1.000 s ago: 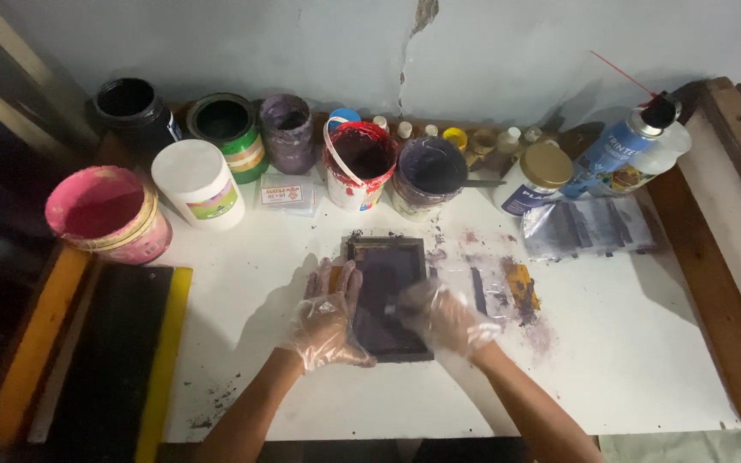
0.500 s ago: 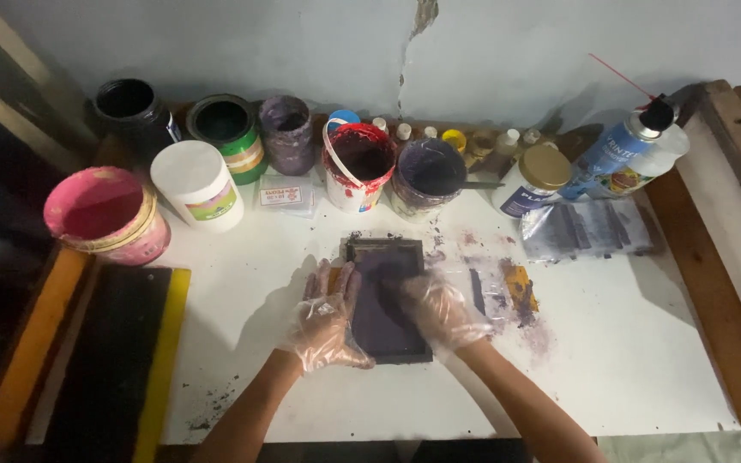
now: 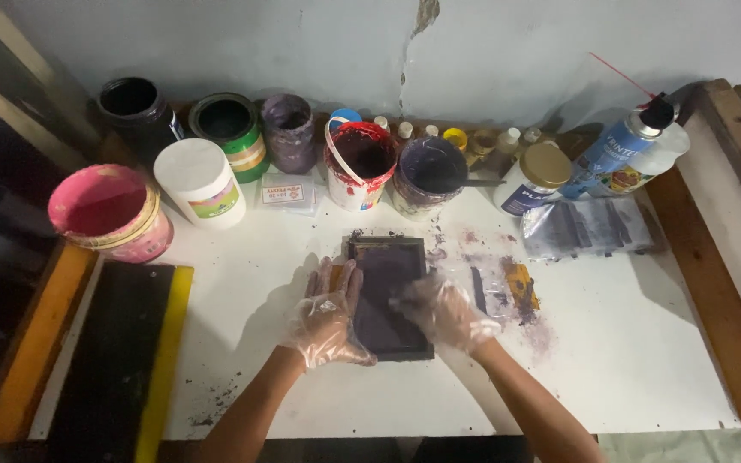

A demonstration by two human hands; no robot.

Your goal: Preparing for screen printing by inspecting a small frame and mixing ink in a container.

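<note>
Both gloved grips lie flat and open on the dark frame (image 3: 388, 296): left hand (image 3: 326, 319) on its left edge, right hand (image 3: 444, 310) on its right, on the white counter (image 3: 628, 343), paint tubs (image 3: 362, 163) far.

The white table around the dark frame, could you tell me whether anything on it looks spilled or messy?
Yes: purple smears stain the white table right of the dark frame, beside the right hand, and dark specks lie near the front edge.
</note>
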